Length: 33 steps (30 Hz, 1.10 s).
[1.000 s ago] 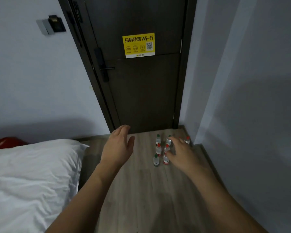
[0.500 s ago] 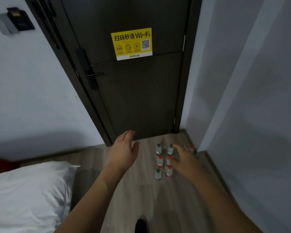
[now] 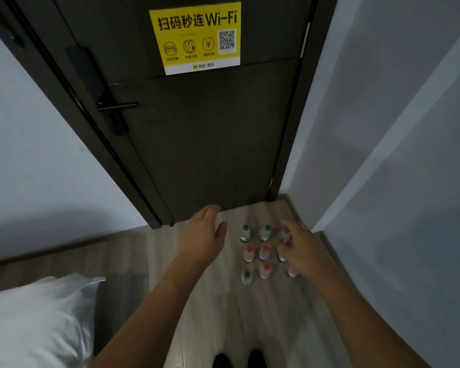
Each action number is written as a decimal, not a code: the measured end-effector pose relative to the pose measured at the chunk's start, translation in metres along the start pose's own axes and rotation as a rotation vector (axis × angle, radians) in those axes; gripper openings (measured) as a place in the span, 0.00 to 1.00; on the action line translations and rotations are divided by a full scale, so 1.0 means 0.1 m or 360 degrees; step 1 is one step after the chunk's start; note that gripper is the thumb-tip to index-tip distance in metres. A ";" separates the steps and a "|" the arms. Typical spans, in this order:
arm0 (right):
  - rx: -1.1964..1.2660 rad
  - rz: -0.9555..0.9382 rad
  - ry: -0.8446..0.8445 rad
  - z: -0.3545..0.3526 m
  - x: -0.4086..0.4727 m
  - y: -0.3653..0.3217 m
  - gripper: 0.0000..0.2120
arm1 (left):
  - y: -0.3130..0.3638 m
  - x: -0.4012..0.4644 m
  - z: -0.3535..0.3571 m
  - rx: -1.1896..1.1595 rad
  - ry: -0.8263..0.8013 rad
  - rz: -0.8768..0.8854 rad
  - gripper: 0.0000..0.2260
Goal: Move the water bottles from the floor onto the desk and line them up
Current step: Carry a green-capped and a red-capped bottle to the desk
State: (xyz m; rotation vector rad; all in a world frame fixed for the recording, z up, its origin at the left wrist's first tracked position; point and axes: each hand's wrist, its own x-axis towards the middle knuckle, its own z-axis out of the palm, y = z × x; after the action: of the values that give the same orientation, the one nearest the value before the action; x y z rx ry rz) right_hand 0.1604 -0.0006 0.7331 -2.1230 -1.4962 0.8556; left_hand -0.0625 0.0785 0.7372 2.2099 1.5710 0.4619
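Observation:
Several small water bottles (image 3: 264, 253) with red or green caps stand upright in rows on the wooden floor (image 3: 223, 314) in front of the dark door (image 3: 210, 142). My left hand (image 3: 205, 236) hovers open to the left of the group, holding nothing. Above the right-hand column of bottles my right hand (image 3: 302, 249) is spread with fingers apart and partly hides those bottles. A green-capped bottle (image 3: 246, 278) is nearest me at the front left. No desk is in view.
A bed with a white pillow (image 3: 35, 322) fills the lower left. A grey wall (image 3: 396, 181) runs close along the right of the bottles. My shoe tips (image 3: 239, 358) show at the bottom edge. A yellow Wi-Fi sign (image 3: 197, 38) hangs on the door.
The view has moved closer to the door and bottles. Both hands have stretched further toward the bottles, and my right hand now covers the right-hand column. My shoes have come into view.

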 end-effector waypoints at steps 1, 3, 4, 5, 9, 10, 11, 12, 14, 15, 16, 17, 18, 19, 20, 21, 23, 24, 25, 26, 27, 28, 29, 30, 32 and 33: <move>0.0019 0.0006 0.0001 0.02 0.07 0.03 0.22 | -0.03 0.04 0.06 0.0009 -0.0011 -0.0012 0.19; 0.0065 0.0023 -0.0003 0.11 0.24 0.19 0.18 | -0.11 0.09 0.24 0.0022 -0.0062 -0.0031 0.19; 0.0071 0.0045 -0.0011 0.20 0.34 0.32 0.17 | -0.18 0.12 0.38 0.0025 -0.0092 -0.0038 0.19; 0.0057 0.0069 -0.0016 0.33 0.45 0.47 0.18 | -0.28 0.15 0.55 0.0029 -0.0124 -0.0043 0.19; 0.0048 0.0046 -0.0063 1.13 1.02 1.36 0.15 | -0.78 0.30 1.59 0.0009 -0.0188 -0.0031 0.19; 0.0048 0.0031 -0.0087 1.39 1.18 1.64 0.14 | -0.93 0.33 1.94 -0.0005 -0.0222 -0.0024 0.19; 0.0049 0.0030 -0.0108 1.67 1.33 1.93 0.14 | -1.09 0.35 2.32 -0.0027 -0.0266 -0.0016 0.20; 0.0052 0.0042 -0.0117 1.95 1.47 2.22 0.14 | -1.24 0.37 2.72 -0.0045 -0.0314 -0.0009 0.20; 0.0032 0.0086 -0.0096 2.53 1.75 2.82 0.16 | -1.54 0.38 3.56 -0.0052 -0.0440 -0.0007 0.21; -0.0003 0.0123 -0.0082 2.82 1.88 3.10 0.17 | -1.68 0.38 3.98 -0.0057 -0.0507 -0.0007 0.22; -0.0058 0.0165 -0.0075 3.10 2.01 3.37 0.19 | -1.82 0.38 4.39 -0.0062 -0.0573 -0.0001 0.23; -0.0131 0.0196 -0.0079 3.36 2.13 3.63 0.21 | -1.96 0.39 4.78 -0.0059 -0.0637 0.0009 0.24; -0.0210 0.0213 -0.0100 3.60 2.26 3.86 0.23 | -2.09 0.40 5.14 -0.0049 -0.0694 0.0013 0.24; -0.0270 0.0229 -0.0132 3.82 2.38 4.05 0.25 | -2.21 0.42 5.47 -0.0038 -0.0745 0.0006 0.24; -0.0289 0.0256 -0.0164 4.01 2.50 4.22 0.27 | -2.33 0.45 5.77 -0.0034 -0.0793 -0.0005 0.24; -0.0286 0.0284 -0.0178 4.18 2.60 4.36 0.29 | -2.44 0.48 6.02 -0.0039 -0.0832 -0.0020 0.22; -0.0261 0.0287 -0.0146 4.44 2.79 4.61 0.30 | -2.63 0.52 6.40 -0.0071 -0.0849 -0.0045 0.19; -0.0214 0.0283 -0.0116 4.53 2.87 4.70 0.31 | -2.71 0.53 6.54 -0.0093 -0.0835 -0.0047 0.18; -0.0112 0.0294 -0.0080 4.61 2.94 4.78 0.30 | -2.79 0.54 6.66 -0.0126 -0.0816 -0.0048 0.19; 0.0022 0.0307 -0.0035 4.69 2.99 4.85 0.29 | -2.85 0.53 6.75 -0.0179 -0.0793 -0.0049 0.19; 0.0142 0.0314 0.0009 4.75 3.01 4.91 0.26 | -2.91 0.52 6.83 -0.0255 -0.0761 -0.0048 0.19; 0.0238 0.0318 0.0041 4.81 3.03 4.97 0.24 | -2.96 0.51 6.89 -0.0340 -0.0721 -0.0048 0.17; 0.0306 0.0318 0.0068 4.86 3.03 5.01 0.22 | -3.00 0.49 6.94 -0.0419 -0.0677 -0.0056 0.16; 0.0371 0.0317 0.0102 4.92 3.03 5.06 0.20 | -3.04 0.47 6.98 -0.0495 -0.0635 -0.0071 0.15; 0.0502 0.0288 0.0174 5.01 3.02 5.16 0.18 | -3.08 0.46 7.05 -0.0643 -0.0556 -0.0088 0.15; 0.0559 0.0285 0.0200 5.05 3.02 5.21 0.18 | -3.09 0.45 7.09 -0.0697 -0.0526 -0.0081 0.15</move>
State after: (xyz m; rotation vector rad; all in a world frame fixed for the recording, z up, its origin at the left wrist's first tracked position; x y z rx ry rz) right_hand 0.2473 0.0932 -0.0420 -2.0224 -1.0191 0.9489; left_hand 0.0372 0.1266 -0.0297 1.8006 1.2142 0.3608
